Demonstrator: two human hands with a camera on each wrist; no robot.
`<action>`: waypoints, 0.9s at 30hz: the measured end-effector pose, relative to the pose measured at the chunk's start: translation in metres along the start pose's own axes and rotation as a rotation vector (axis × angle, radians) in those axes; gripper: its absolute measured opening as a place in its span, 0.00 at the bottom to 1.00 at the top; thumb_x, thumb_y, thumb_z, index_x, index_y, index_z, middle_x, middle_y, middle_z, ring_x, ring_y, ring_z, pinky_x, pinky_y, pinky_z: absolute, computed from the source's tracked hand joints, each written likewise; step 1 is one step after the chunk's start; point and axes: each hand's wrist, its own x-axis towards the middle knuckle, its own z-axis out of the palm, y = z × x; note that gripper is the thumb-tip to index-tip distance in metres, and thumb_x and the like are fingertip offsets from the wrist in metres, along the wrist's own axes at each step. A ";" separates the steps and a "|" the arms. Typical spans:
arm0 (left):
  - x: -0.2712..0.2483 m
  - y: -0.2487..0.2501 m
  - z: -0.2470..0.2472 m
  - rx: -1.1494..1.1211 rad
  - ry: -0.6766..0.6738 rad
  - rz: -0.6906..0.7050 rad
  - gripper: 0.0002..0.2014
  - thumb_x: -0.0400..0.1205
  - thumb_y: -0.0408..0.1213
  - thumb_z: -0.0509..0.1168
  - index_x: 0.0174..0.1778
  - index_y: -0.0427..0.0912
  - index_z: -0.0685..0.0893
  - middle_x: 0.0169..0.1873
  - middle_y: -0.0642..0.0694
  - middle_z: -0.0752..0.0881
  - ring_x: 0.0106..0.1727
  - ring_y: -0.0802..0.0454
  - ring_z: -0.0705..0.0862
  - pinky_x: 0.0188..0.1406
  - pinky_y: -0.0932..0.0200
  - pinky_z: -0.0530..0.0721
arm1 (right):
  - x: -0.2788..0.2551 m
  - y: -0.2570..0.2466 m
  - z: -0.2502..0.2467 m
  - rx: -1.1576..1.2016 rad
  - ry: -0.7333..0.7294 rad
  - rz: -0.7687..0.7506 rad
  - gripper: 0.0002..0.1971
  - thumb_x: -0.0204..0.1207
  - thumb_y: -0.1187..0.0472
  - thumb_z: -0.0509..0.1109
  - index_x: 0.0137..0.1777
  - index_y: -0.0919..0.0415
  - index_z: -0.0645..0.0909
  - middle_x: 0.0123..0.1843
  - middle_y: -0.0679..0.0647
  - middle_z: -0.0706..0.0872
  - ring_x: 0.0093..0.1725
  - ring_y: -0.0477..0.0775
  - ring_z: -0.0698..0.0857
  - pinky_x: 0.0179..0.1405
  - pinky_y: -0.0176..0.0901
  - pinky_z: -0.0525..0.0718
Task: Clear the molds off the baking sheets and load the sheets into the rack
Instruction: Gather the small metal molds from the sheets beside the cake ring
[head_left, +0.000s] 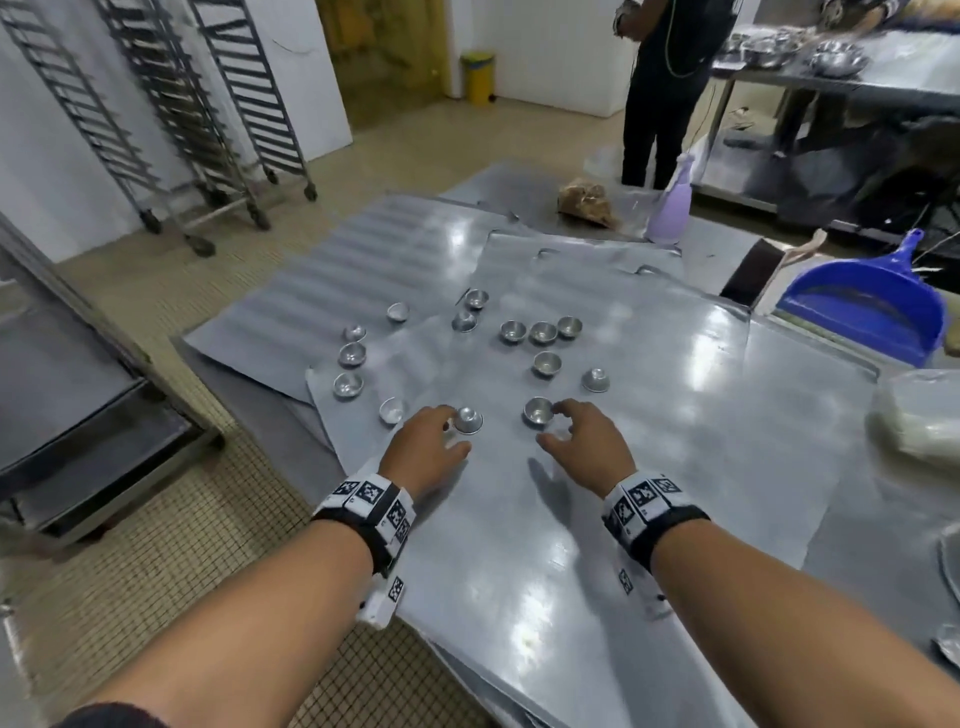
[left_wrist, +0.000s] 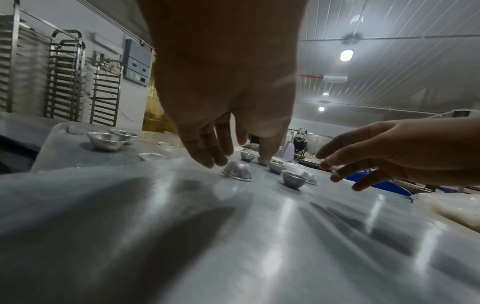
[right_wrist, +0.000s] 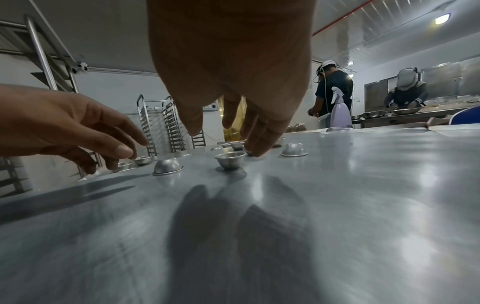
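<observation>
Several small round metal molds lie scattered on overlapping baking sheets (head_left: 597, 519) on a steel table, some upright, some upside down. My left hand (head_left: 454, 431) hovers with its fingers spread, just left of an upside-down mold (head_left: 467, 420). In the left wrist view that mold (left_wrist: 237, 171) sits right below the left hand (left_wrist: 236, 160). My right hand (head_left: 553, 426) hovers open just right of an upright mold (head_left: 537, 410). In the right wrist view the right hand (right_wrist: 226, 137) hangs over this mold (right_wrist: 230, 160). Neither hand holds anything. Empty wheeled racks (head_left: 156, 104) stand at the far left.
A purple spray bottle (head_left: 670, 208), a brown bag (head_left: 587, 200) and a blue dustpan (head_left: 867, 306) sit along the table's far and right side. A plastic-wrapped bundle (head_left: 919, 415) lies at the right edge. A person (head_left: 670, 78) stands beyond the table. A low steel trolley (head_left: 78, 405) is at my left.
</observation>
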 end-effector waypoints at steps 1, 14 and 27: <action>0.006 -0.002 -0.001 0.010 -0.016 0.004 0.22 0.78 0.45 0.71 0.69 0.50 0.80 0.62 0.48 0.80 0.57 0.49 0.83 0.61 0.53 0.80 | 0.007 -0.002 0.003 -0.003 -0.005 0.005 0.26 0.73 0.49 0.75 0.71 0.51 0.78 0.70 0.54 0.81 0.61 0.56 0.85 0.62 0.50 0.82; 0.068 -0.020 0.011 0.116 -0.175 0.110 0.15 0.76 0.45 0.73 0.57 0.47 0.85 0.54 0.47 0.80 0.52 0.45 0.83 0.55 0.55 0.78 | 0.065 0.002 0.037 -0.157 -0.049 0.056 0.30 0.75 0.51 0.73 0.78 0.52 0.73 0.73 0.56 0.79 0.71 0.62 0.77 0.68 0.53 0.77; 0.056 -0.025 0.007 -0.010 -0.080 0.163 0.18 0.74 0.45 0.74 0.58 0.50 0.79 0.55 0.53 0.79 0.51 0.53 0.82 0.53 0.56 0.82 | 0.057 0.003 0.043 -0.095 -0.019 0.074 0.28 0.73 0.50 0.74 0.74 0.52 0.77 0.67 0.55 0.81 0.67 0.60 0.79 0.62 0.51 0.80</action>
